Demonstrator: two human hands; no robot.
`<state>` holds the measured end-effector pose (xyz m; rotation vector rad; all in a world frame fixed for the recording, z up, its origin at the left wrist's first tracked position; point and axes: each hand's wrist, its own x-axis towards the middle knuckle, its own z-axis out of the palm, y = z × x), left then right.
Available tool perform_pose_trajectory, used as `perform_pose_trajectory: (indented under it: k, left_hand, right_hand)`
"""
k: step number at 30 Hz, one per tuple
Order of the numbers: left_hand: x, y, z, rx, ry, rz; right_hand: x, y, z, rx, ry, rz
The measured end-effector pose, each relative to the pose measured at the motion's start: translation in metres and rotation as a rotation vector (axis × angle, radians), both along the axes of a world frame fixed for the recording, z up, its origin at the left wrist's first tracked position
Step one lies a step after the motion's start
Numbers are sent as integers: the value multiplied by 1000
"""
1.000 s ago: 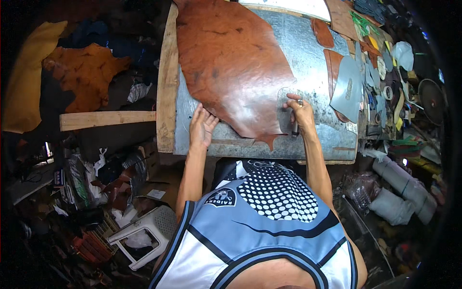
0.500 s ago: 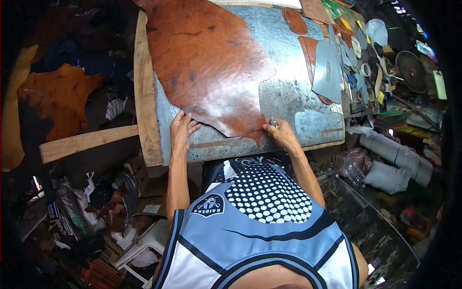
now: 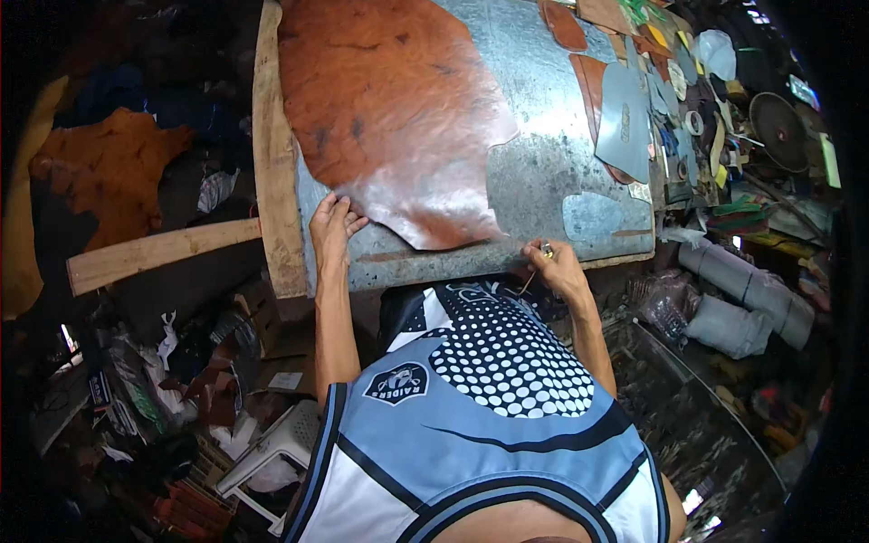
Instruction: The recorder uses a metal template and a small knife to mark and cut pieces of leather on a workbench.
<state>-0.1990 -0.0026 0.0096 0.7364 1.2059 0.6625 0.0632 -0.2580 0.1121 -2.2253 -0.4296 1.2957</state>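
Note:
A large reddish-brown hide of leather [image 3: 389,127], glossy and marked with dark streaks, lies over the grey metal-topped table [image 3: 534,100]. My left hand [image 3: 335,226] rests at its lower left edge, fingers stretched out, fingertips touching the leather. My right hand [image 3: 557,267] is closed just off the hide's near right corner, over the table's front edge. A thin brown leather scrap [image 3: 527,283], seen nearly edge-on, hangs below its fingers. Something small and shiny shows at those fingers; whether it is a ring or a tool I cannot tell.
Grey template pieces [image 3: 623,122] and brown leather pieces [image 3: 566,25] lie at the table's right. A wooden beam [image 3: 276,163] borders the left side. Another brown hide [image 3: 113,176] hangs at far left. A white plastic chair [image 3: 272,452] stands lower left; wrapped rolls [image 3: 747,285] lie at right.
My right hand has moved right and toward me, away from the hide. The small flap at the hide's near corner has come away. My left hand stays at the edge.

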Motion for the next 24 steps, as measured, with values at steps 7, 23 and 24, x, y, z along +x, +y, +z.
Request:
perform_pose_trajectory:
  k: [7, 23, 24]
  left_hand:
    - [43, -7, 38, 1097, 732, -227]
    - [152, -61, -21, 1322, 828, -945]
    - [151, -68, -24, 1345, 809, -973]
  right_hand:
    - [-18, 11, -21, 144, -336, 69]
    - [-29, -210, -23, -178, -194, -485]
    - [-28, -205, -24, -119, -209, -517]
